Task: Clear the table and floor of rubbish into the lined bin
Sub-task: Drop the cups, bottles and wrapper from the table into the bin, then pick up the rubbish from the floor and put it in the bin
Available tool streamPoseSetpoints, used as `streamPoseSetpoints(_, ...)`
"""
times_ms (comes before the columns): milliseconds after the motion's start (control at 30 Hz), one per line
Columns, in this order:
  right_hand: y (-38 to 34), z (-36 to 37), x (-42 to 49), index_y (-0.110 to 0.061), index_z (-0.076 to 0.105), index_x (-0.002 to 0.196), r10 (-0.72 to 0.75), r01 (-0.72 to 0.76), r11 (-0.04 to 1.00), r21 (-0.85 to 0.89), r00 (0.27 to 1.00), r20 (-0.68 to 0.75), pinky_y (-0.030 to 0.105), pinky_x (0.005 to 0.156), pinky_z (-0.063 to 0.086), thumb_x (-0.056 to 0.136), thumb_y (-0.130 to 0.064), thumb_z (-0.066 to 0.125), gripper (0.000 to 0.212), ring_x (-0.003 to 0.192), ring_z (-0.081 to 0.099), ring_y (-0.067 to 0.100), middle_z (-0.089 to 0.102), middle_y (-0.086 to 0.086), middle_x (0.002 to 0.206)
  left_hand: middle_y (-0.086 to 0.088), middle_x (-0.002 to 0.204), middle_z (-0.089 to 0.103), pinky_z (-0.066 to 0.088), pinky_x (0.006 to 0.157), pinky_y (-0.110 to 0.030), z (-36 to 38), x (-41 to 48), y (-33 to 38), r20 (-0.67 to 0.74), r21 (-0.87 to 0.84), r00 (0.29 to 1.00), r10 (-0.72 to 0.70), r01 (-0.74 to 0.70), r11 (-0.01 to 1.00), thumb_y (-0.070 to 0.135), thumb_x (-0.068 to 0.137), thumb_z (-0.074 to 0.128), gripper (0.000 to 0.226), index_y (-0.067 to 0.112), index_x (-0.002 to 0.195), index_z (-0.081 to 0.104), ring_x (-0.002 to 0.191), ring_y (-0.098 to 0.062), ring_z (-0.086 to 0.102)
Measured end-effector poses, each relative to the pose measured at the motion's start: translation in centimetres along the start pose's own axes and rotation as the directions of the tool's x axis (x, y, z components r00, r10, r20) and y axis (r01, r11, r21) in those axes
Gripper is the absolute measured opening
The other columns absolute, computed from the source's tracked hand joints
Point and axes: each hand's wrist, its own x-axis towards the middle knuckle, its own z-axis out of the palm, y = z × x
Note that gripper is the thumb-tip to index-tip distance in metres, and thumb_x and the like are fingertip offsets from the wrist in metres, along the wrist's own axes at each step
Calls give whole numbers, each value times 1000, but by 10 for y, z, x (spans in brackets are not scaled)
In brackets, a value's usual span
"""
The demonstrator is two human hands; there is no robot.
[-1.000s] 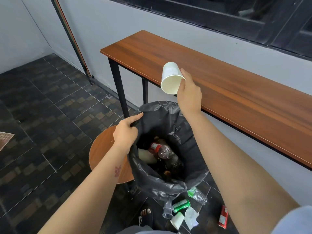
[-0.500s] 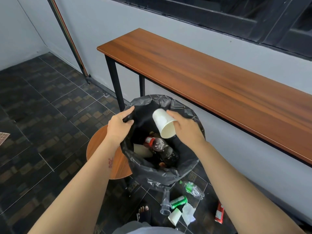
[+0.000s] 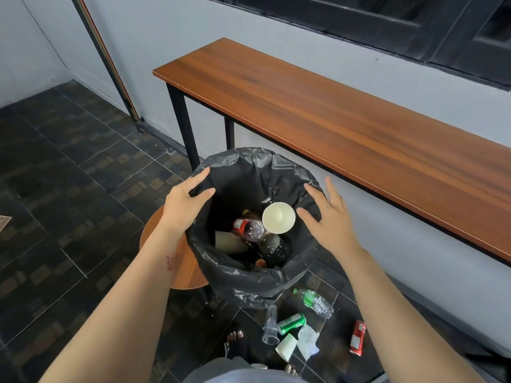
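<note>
The bin with its black liner [image 3: 243, 275] stands below the long wooden table [image 3: 331, 114]. A white paper cup [image 3: 278, 217] lies inside on top of plastic bottles [image 3: 249, 229]. My left hand [image 3: 185, 203] pinches the liner's left rim between thumb and fingers. My right hand [image 3: 329, 217] hovers over the bin's right rim, fingers spread, holding nothing. On the floor in front of the bin lie a clear plastic cup [image 3: 270, 326], a green can [image 3: 291, 323], a crushed green-labelled bottle [image 3: 313, 301], a white paper cup [image 3: 286, 346], crumpled tissue [image 3: 307, 341] and a red can [image 3: 357, 338].
A round wooden stool [image 3: 188, 269] stands against the bin's left side. Black table legs [image 3: 182, 128] rise just behind the bin. My sandalled foot [image 3: 235, 344] is beside the floor litter. A pole [image 3: 110, 62] leans on the wall at the back left.
My right hand brought the white cup from over the table down into the bin and let it go; the cup now rests on the bottles. My left hand stayed on the liner.
</note>
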Motion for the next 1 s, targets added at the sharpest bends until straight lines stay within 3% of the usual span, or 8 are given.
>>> streamPoseSetpoints(67, -1, 5, -3, -53, 35, 142, 74, -84, 986, 145, 995, 71, 47, 113, 26, 91, -57, 51, 53, 149, 8, 16, -4, -18, 161, 9, 147, 45, 49, 54, -13, -2, 2, -4, 4, 22, 1000, -4, 4, 1000, 28, 90, 66, 50, 47, 134, 50, 53, -5, 55)
streamPoseSetpoints(133, -8, 6, -1, -53, 38, 140, 127, -152, 942, 298, 987, 103, 44, 112, 28, 92, -52, 55, 51, 148, 13, 13, -2, -22, 161, 9, 147, 45, 54, 56, -27, -5, 3, -6, -10, 62, 1000, -16, 17, 998, 30, 90, 65, 50, 49, 134, 50, 40, -6, 50)
streamPoseSetpoints(200, -17, 6, 1, -48, 40, 142, 155, -185, 888, 421, 982, 106, 39, 113, 26, 93, -42, 59, 52, 146, 18, 13, 5, -19, 161, 10, 147, 45, 54, 62, -25, -8, 2, -7, -31, 75, 999, -8, 10, 997, 30, 91, 64, 49, 47, 134, 50, 51, -6, 58)
streamPoseSetpoints(267, -25, 6, 2, -43, 40, 144, 164, -181, 852, 492, 983, 79, 34, 113, 23, 94, -31, 61, 55, 146, 20, 12, 14, -13, 161, 12, 146, 46, 50, 76, -15, -10, 1, -8, -58, 71, 998, 18, -14, 997, 30, 92, 62, 48, 45, 136, 50, 92, -8, 64)
streamPoseSetpoints(367, -33, 6, 1, -39, 41, 145, 223, -218, 784, 581, 973, 64, 35, 115, 23, 96, -21, 59, 55, 144, 24, 12, 24, -11, 158, 12, 142, 50, 41, 102, -21, -12, -2, -11, -94, 44, 995, 37, -33, 999, 29, 94, 60, 43, 40, 134, 53, 126, -10, 49)
streamPoseSetpoints(433, -34, 6, -1, -38, 42, 144, 265, -249, 728, 638, 962, 73, 37, 117, 25, 97, -17, 57, 54, 143, 26, 13, 27, -11, 157, 13, 137, 54, 44, 93, -14, -11, -8, -13, -93, -44, 995, 25, -29, 999, 31, 95, 57, 35, 40, 128, 58, 121, -9, 52)
streamPoseSetpoints(567, -36, 9, -7, -39, 43, 143, 289, -252, 672, 696, 955, 66, 31, 111, 26, 96, -14, 56, 54, 141, 28, 11, 30, -13, 154, 17, 132, 58, 40, 108, -46, -3, -24, -15, -89, -227, 995, -47, 25, 974, 36, 93, 58, 26, 45, 117, 65, 127, -16, 50)
streamPoseSetpoints(1000, -2, -6, -71, -42, 49, 138, 335, -282, 532, 798, 936, 108, 37, 112, 26, 97, -14, 56, 50, 139, 29, 9, 35, -14, 152, 16, 145, 41, 29, 112, -36, 32, -105, 3, -134, -176, 986, -96, 72, 982, 38, 92, 60, 30, 49, 120, 61, 137, -11, 35)
